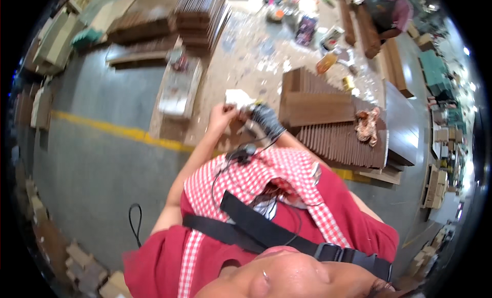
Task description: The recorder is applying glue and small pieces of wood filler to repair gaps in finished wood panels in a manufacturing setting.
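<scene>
At frame centre, the person's bare left hand [221, 116] and gloved right hand [266, 118] are meeting over a small brown wood piece [241, 127], fingers curled in a pinch; grip detail is too blurred to confirm. A white sheet [238, 97] is lying just beyond the hands. Right of centre, a fanned stack of brown wood slats [333, 131] is carrying a crumpled rag [367, 124]. Risk, judged: the small piece is slipping from a two-hand pinch to the littered floor [246, 52]; the bare hand is catching splinters.

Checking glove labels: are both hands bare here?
No: the right hand wears a dark glove, while the left hand is bare.
</scene>
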Demonstrator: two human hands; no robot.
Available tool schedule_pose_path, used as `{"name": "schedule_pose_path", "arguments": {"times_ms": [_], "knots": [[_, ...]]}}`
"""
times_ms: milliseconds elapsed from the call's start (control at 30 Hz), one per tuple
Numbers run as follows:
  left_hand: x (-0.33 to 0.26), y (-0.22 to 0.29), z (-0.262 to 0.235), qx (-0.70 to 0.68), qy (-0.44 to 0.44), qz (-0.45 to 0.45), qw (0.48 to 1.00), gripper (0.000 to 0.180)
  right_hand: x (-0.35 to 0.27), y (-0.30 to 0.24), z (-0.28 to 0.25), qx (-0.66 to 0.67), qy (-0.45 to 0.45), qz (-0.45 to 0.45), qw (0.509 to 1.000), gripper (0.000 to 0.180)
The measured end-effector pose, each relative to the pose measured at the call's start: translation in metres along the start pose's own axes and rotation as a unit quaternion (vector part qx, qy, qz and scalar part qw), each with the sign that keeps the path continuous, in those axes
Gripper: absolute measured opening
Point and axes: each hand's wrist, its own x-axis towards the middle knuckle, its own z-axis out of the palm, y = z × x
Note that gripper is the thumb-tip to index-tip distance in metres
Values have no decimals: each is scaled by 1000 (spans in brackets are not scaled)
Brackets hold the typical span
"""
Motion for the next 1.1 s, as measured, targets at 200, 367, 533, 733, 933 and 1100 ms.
{"name": "schedule_pose_path", "arguments": {"times_ms": [200, 367, 533, 733, 933, 1100], "knots": [[2, -4, -5, -87, -16, -81, 993, 23, 11, 26, 17, 526, 73, 217, 819, 17], [2, -8, 0, -56, -17, -59, 997, 19, 1, 5, 17, 467, 113, 228, 847, 21], [5, -10, 0, 16, -21, -47, 999, 24, -2, 8, 13, 415, 111, 224, 875, 23], [-8, 36, 11, 410, 51, 231, 881, 30, 12, -14, 2, 321, 105, 238, 911, 25], [12, 22, 0, 117, -11, -22, 993, 21, 25, -10, -7, 330, 136, 260, 897, 22], [19, 7, -1, -170, -8, -113, 979, 14, 31, -14, -6, 278, 150, 287, 904, 25]]}}
